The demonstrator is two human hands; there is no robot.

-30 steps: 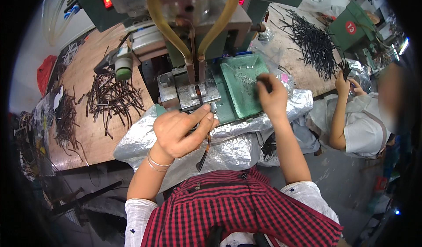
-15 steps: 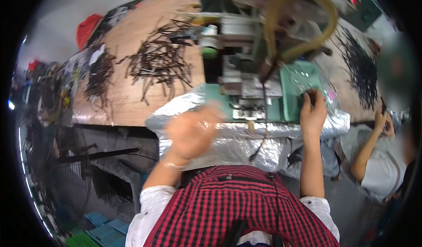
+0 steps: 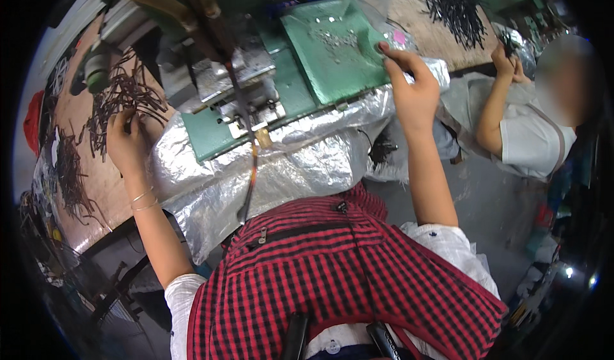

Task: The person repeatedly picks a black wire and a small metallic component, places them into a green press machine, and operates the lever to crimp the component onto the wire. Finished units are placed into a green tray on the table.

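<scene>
My left hand, with thin bracelets at its wrist, reaches to the near edge of a tangled pile of dark brown strips on the wooden table. Its fingertips curl together there; what they pinch is too small to make out. Over the right rim of a green tray, my right hand hovers with thumb and index finger apart and bent. Tiny shiny pieces lie scattered in that tray. Between my hands stands a machine with a metal work block; a dark cord hangs before it.
Silver foil sheeting covers the table's front edge. Another strip pile lies at far left, and black strips at the far right. A co-worker sits on the right, handling dark strips. A bent yellowish tube arches over the machine.
The view has turned and shifted toward the right. My left hand, blurred before in front of the machine, has moved left to the brown strips. My right hand stays at the green tray, its fingers spread more.
</scene>
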